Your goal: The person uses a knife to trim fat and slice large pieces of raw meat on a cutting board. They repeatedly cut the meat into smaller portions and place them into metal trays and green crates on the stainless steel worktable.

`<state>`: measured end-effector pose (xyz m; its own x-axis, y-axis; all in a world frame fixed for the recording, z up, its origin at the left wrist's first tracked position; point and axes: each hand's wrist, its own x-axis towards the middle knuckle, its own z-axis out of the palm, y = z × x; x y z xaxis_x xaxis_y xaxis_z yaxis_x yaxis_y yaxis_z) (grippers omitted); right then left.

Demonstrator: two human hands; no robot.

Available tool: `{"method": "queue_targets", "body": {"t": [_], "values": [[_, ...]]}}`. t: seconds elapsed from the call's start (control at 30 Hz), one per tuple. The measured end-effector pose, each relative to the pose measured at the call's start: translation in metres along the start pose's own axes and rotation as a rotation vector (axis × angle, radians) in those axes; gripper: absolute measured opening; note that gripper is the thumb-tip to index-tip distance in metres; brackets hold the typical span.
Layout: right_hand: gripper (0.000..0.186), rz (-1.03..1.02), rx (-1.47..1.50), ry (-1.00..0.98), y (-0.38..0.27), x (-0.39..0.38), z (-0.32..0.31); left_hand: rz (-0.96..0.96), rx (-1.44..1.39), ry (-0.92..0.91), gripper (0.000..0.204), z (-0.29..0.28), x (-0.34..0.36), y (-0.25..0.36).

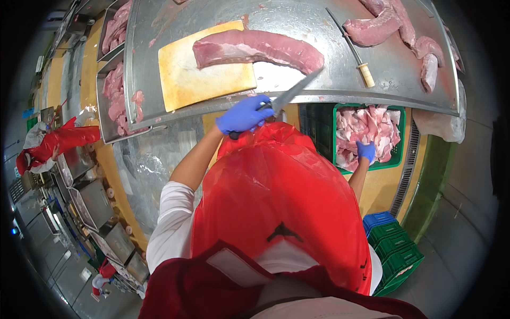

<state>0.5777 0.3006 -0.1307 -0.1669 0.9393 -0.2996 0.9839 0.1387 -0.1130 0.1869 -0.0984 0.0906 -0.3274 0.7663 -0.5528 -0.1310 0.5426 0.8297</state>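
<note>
My left hand [240, 115], in a blue glove, is closed round the dark handle of a knife [294, 92]. The blade slants up and right, its tip by the right end of a long piece of pink meat [255, 47]. That meat lies partly on a yellowed cutting board [183, 80] and extends past its right side. My right hand [365, 151], also gloved in blue, reaches down into a green crate [393, 164] and touches pale meat trimmings [366, 127]. Its fingertips are partly hidden, so their grip is unclear.
The steel table [297, 21] carries a sharpening rod [345, 40] with a pale handle, and several meat pieces [374, 29] at the far right. Metal trays [101, 103] of meat adjoin its left side. Stacked crates [396, 255] stand low right; a person in red [64, 141] is at left.
</note>
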Motion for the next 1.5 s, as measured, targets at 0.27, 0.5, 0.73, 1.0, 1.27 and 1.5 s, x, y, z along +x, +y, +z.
{"method": "queue_targets", "body": {"t": [0.27,0.5,0.73,1.0,1.27,1.5], "values": [[0.032,-0.71,0.993,0.026,-0.259,-0.079,-0.041,0.173,-0.146,0.8,0.02,-0.053,-0.008,-0.123],[0.066,-1.231,0.222,0.174,-0.442,-0.078,0.004,0.154,0.042,0.823,0.019,-0.173,0.016,-0.129],[0.099,-1.214,-0.178,-0.159,-0.472,-0.047,-0.015,0.068,0.168,0.836,0.023,-0.24,0.002,-0.139],[0.079,-1.398,-0.534,-0.243,-0.517,-0.034,-0.055,0.18,-0.223,0.824,0.02,-0.241,-0.021,-0.164],[0.069,-2.084,-1.066,0.349,-0.658,-0.191,-0.261,0.141,-0.603,1.029,0.012,-0.232,-0.096,-0.219],[0.017,-2.95,-1.068,0.386,-0.764,-0.385,-0.329,0.146,-0.578,1.207,0.014,-0.223,-0.117,-0.238]]}}
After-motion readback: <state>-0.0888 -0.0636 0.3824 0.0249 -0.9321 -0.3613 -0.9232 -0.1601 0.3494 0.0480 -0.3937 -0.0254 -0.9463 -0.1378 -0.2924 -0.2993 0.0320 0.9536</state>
